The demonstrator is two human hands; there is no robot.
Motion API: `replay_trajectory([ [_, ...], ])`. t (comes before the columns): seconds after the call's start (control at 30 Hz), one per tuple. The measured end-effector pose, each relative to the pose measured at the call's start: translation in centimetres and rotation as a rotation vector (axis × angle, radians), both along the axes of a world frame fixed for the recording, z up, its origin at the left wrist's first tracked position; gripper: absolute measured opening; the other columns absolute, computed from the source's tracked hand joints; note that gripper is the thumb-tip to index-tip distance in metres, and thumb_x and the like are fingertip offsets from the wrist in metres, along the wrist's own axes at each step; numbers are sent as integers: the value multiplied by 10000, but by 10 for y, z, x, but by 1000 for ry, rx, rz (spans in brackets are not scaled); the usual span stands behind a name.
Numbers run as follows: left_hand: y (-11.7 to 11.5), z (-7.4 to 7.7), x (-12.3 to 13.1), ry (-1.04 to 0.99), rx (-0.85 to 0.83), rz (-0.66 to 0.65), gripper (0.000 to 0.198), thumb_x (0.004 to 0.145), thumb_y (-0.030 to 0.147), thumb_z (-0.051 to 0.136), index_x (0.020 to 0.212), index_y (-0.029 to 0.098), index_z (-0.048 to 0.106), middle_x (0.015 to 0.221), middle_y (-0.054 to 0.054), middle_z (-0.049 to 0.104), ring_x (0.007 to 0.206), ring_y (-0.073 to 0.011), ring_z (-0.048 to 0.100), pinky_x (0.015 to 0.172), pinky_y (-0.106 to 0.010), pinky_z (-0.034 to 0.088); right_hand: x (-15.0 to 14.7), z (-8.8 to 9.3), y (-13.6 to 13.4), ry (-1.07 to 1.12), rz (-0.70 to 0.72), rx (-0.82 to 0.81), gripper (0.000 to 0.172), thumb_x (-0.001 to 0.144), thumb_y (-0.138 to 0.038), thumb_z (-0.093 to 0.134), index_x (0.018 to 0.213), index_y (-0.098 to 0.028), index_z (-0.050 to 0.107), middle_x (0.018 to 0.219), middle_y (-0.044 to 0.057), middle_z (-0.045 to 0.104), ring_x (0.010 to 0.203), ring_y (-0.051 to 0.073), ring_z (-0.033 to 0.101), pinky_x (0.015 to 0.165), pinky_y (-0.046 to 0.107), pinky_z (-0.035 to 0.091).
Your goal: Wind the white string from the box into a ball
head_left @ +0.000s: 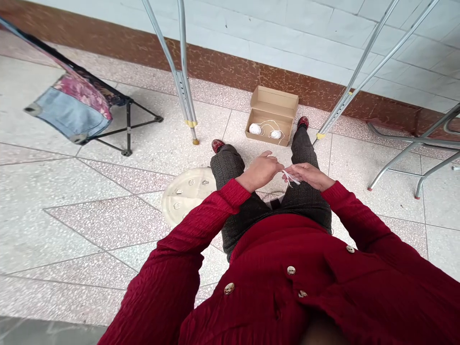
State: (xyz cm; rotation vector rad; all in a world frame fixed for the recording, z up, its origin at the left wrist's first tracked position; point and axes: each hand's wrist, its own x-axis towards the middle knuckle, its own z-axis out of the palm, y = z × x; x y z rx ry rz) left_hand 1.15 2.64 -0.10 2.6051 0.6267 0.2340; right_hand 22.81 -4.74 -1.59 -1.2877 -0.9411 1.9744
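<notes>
Yarn, white (pixel 293 178), a small bunch of strands, lying across the fingers of the right hand at the centre of the clock used below

Left hand (pixel 261 171), back upward, at nine o'clock to the yarn, fingertips meeting it; whether they are clamped on it cannot be told

Right hand (pixel 308 175), at three o'clock to the yarn, palm partly turned up, fingers stretched out; its grip cannot be told either. Hands close together, fingertips about touching

Box, cardboard (pixel 266 139), on the floor (pixel 345 158) at twelve o'clock, lid raised; inside, two white balls (pixel 255 129) with loose thread between them

Crutches, metal, two: one (pixel 186 98) at ten o'clock, one (pixel 334 112) between one and two

Chair, folding, blue seat (pixel 72 112), between nine and ten, well apart

Disc, cream, with holes (pixel 189 189), flat on the floor, near nine o'clock, beside the knee

Furniture legs, metal (pixel 391 166), at three o'clock

Wall, pale tiles (pixel 287 24), along twelve, brown skirting (pixel 223 60) below
</notes>
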Motion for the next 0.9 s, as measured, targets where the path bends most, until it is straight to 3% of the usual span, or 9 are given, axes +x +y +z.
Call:
replay_trajectory([
  [0.1,1,2,1,96,160,-71,229,927,112,505,839,173,708,791,-63,701,847,-201,656,1073,-439,358,-12,1,2,89,65,-60,494,825,-560,740,1011,-102,750,825,83,712,777,164,659,803,319,505],
  [0.2,3,1,-1,120,246,-78,217,933,117,519,837,174,705,763,-50,699,819,-189,656,1075,-438,355,-20,0,0,180,34,-113,404,830,-491,762,954,-107,739,590,-43,496,586,88,496,666,261,456],
  [0.3,5,-2,-3,142,273,-71,225,939,112,516,851,176,713,756,-38,700,794,-175,654,1070,-436,359,-24,-2,-3,187,-11,-120,357,821,-469,777,870,-119,730,551,-89,333,528,65,365,604,236,394],
  [0.7,9,-12,-10,155,264,-50,251,948,105,484,888,175,718,745,-42,696,767,-175,651,1055,-438,366,-19,-2,-6,85,64,-93,377,737,-438,849,928,-119,789,725,25,661,719,124,623,798,308,506],
  [0.9,8,-28,-9,14,75,18,318,994,203,439,805,179,693,700,-17,674,693,-147,606,1020,-398,385,-18,-5,-5,31,23,32,403,745,-466,835,989,-148,795,838,71,740,779,168,688,828,357,519],
])
